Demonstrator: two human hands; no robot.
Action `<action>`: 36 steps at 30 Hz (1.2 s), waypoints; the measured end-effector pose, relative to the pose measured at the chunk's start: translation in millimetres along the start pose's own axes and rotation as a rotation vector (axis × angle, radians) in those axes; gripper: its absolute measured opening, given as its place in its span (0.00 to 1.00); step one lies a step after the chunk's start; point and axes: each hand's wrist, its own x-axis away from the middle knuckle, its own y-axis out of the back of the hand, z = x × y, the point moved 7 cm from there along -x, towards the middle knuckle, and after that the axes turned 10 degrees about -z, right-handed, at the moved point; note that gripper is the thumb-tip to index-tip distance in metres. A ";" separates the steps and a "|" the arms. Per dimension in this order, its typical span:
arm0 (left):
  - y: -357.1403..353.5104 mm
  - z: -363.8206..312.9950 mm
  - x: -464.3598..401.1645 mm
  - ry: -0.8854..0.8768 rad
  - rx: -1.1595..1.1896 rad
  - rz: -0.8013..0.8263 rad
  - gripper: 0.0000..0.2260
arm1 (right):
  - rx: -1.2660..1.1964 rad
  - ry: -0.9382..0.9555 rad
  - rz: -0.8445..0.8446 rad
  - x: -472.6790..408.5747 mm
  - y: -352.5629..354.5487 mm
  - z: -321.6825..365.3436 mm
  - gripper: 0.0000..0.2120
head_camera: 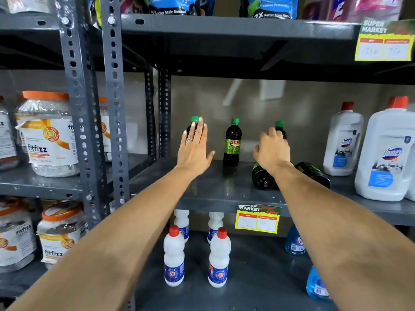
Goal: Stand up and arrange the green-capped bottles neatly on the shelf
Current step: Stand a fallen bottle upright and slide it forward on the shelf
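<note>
Green caps mark three dark bottles upright at the back of the grey shelf, two more lying on their sides.

The left hand rests flat, fingers pressed together, against the left bottle, likely steadying it; the right hand, fingers loosely spread, reaches the right bottle (grip hidden). The middle bottle stands alone; the fallen bottles await righting.

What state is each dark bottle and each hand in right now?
Left bottle: upright, behind the left hand.
Middle bottle: upright, untouched.
Right bottle: upright, partly hidden by the right hand.
Two fallen bottles: lying on the shelf.
Left hand: open, fingers flat.
Right hand: open, reaching, no grip visible.
</note>
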 end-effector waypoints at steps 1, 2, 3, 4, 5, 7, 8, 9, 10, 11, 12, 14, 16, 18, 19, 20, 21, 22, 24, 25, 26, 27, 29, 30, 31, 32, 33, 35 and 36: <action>-8.3 6.0 7.4 0.029 0.015 0.074 0.38 | -0.047 -0.060 0.077 0.9 -6.5 -5.0 0.15; -12.5 10.1 15.7 0.038 0.044 0.158 0.39 | -0.072 -0.118 0.147 1.8 -11.4 -9.6 0.15; -20.4 17.3 27.1 0.040 0.049 0.250 0.40 | -0.091 -0.176 0.216 4.7 -19.3 -15.0 0.17; -29.1 24.8 40.9 0.046 0.056 0.345 0.40 | -0.105 -0.235 0.285 9.0 -22.8 -18.6 0.19; -34.6 29.5 52.1 0.054 0.073 0.430 0.41 | -0.110 -0.270 0.329 11.7 -27.8 -21.1 0.22; -37.7 39.6 71.4 0.141 0.148 0.555 0.42 | -0.099 -0.322 0.396 15.9 -33.8 -23.1 0.27; -38.1 45.0 76.4 0.188 0.190 0.593 0.41 | -0.083 -0.333 0.419 16.0 -34.2 -23.8 0.28; -35.6 48.0 81.5 0.209 0.205 0.637 0.41 | -0.070 -0.343 0.446 15.3 -35.1 -24.3 0.29; -32.3 48.8 86.6 0.202 0.213 0.685 0.41 | -0.058 -0.350 0.481 14.1 -36.2 -24.3 0.29; -28.1 48.4 91.4 0.187 0.219 0.727 0.41 | -0.043 -0.359 0.512 14.0 -37.6 -23.8 0.29; -23.9 48.5 95.6 0.167 0.221 0.760 0.41 | -0.025 -0.371 0.539 13.8 -39.1 -24.3 0.30; -13.9 52.8 105.0 0.147 0.195 0.826 0.45 | -0.013 -0.410 0.568 14.1 -40.6 -24.1 0.29; -7.1 57.1 111.8 0.131 0.156 0.856 0.52 | -0.028 -0.464 0.580 15.3 -44.0 -25.9 0.29; -4.2 63.7 114.4 0.116 0.126 0.890 0.58 | -0.052 -0.495 0.613 17.8 -48.3 -25.6 0.33; -3.7 68.0 114.6 0.116 0.124 0.915 0.59 | -0.095 -0.516 0.656 19.9 -54.7 -25.4 0.35; -3.2 73.4 114.9 0.119 0.127 0.939 0.61 | -0.134 -0.539 0.718 23.8 -64.2 -25.5 0.38; -2.6 78.5 114.7 0.122 0.137 0.954 0.62 | -0.173 -0.563 0.766 27.7 -70.6 -25.2 0.39; -1.8 83.0 114.8 0.119 0.143 0.955 0.63 | -0.212 -0.591 0.773 30.5 -72.1 -25.3 0.36; -0.6 87.4 116.5 0.089 0.143 0.924 0.63 | -0.289 -0.648 0.684 33.2 -64.6 -24.6 0.26; -0.1 87.5 118.0 0.074 0.139 0.905 0.62 | -0.324 -0.671 0.609 33.3 -60.2 -23.5 0.23; 0.2 87.0 119.7 0.064 0.132 0.886 0.61 | -0.355 -0.683 0.529 34.3 -56.0 -21.4 0.22; 1.2 85.8 120.5 0.060 0.118 0.865 0.59 | -0.383 -0.696 0.453 36.6 -52.3 -17.8 0.22; 4.4 83.0 121.0 0.050 0.081 0.811 0.56 | -0.429 -0.699 0.313 40.5 -48.4 -4.6 0.25; 6.4 82.1 120.7 0.045 0.062 0.775 0.56 | -0.457 -0.705 0.254 43.1 -49.4 4.1 0.27; 8.4 82.5 120.9 0.042 0.046 0.740 0.57 | -0.495 -0.718 0.210 46.2 -50.4 15.5 0.30; 9.5 82.0 121.4 0.043 0.037 0.711 0.58 | -0.539 -0.725 0.175 49.0 -50.6 26.6 0.32; 10.3 83.0 121.8 0.046 0.033 0.691 0.59 | -0.585 -0.719 0.157 51.4 -50.8 39.8 0.33; 10.5 82.9 122.3 0.053 0.031 0.675 0.61 | -0.657 -0.641 0.151 54.1 -52.0 66.0 0.33; 10.5 83.9 121.8 0.052 0.030 0.672 0.61 | -0.680 -0.585 0.152 53.8 -52.9 80.2 0.32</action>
